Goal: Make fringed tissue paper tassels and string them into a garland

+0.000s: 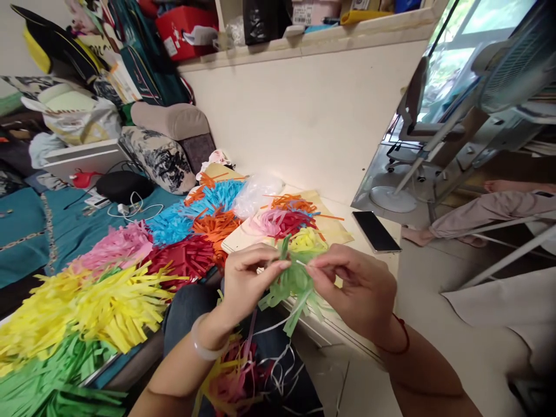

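Green paper fringe bundle (295, 284) pinched between both hands, held above lap, in front of low wooden board (243, 237). Left hand (245, 278): fingers curled closed, thumb and forefinger nipped on upper part of bundle. Right hand (351, 289): likewise closed, fingertips clamped on what looked like thin white tie or wire (301, 263) at bundle's waist; too small to tell exactly. Pale bangle (204, 344) on left wrist, red cord (402, 339) on right.

Loose strips (243, 370) of pink, yellow and white on lap, below bundle. On board just beyond hands: small piles of yellow, red, pink and orange fringe (289, 220), clear plastic bag (256, 194) beside them. Dark phone (376, 231) to the right on the pale surface, apart from paper.

Further left, spread over teal bedding (65, 226): rows of finished-looking bundles, green (39, 376), yellow (95, 301), pink (115, 246), red (186, 258), blue (195, 211), orange (217, 226).

Judged well along: many bundles of every colour laid out, one green in hand apparently at binding stage, small heaps on board seemingly unbound and left to do.

Background: cushions (160, 156), cables, standing fan (499, 81), another person's legs (478, 214) at right, well apart.
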`<state>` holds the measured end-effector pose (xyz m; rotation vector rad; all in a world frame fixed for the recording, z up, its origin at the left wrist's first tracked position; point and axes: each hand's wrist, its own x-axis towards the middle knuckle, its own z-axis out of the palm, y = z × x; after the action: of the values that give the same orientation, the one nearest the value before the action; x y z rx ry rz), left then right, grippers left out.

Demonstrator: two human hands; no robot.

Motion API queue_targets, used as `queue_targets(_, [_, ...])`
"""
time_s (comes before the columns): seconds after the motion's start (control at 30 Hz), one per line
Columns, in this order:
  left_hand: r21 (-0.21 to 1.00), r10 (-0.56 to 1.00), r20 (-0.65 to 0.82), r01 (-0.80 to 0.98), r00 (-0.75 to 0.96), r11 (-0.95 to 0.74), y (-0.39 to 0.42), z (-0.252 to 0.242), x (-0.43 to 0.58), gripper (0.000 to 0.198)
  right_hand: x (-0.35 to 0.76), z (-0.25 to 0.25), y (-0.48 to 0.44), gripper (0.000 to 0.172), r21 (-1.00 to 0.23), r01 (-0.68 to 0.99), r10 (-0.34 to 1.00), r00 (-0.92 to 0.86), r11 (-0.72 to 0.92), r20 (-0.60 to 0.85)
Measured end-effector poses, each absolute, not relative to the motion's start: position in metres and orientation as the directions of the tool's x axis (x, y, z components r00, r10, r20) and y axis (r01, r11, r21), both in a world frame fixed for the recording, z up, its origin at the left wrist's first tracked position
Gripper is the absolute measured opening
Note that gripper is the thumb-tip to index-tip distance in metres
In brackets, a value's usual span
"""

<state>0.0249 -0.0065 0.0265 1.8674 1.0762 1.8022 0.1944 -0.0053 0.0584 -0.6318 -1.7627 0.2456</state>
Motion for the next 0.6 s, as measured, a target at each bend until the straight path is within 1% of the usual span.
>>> queue_targets(0.07, [0.569,0.594,0.801,0.409,-0.079,-0.713,-0.012,0.022,0.029,0.006,0.195,0.057,-0.008,0.013,-0.481,0.276,0.529,-0.133,0.832,0.838])
queue_targets(0.13, [0.447,0.492,0.869,0.517,-0.057,-0.729,-0.017,0.018,0.032,0.006,0.194,0.056,-0.010,0.015,-0.489,0.260,0.528,-0.105,0.833,0.843])
queue_targets(0.23, [0.317,0.408,0.913,0.629,0.000,-0.710,-0.022,0.012,0.035,0.011,0.192,0.055,-0.010,0.017,-0.511,0.211,0.539,-0.102,0.833,0.836])
queue_targets(0.33, [0.210,0.353,0.933,0.689,0.070,-0.694,-0.024,0.008,0.037,0.012,0.189,0.053,-0.008,0.016,-0.528,0.202,0.554,-0.101,0.825,0.827])
queue_targets(0.43, [0.162,0.320,0.942,0.707,0.096,-0.688,-0.024,0.007,0.038,0.011,0.189,0.053,-0.007,0.015,-0.534,0.243,0.567,-0.093,0.810,0.818])
queue_targets(0.6, [0.157,0.332,0.937,0.714,0.112,-0.682,-0.023,0.006,0.039,0.008,0.190,0.054,-0.007,0.016,-0.510,0.248,0.546,-0.103,0.824,0.832])
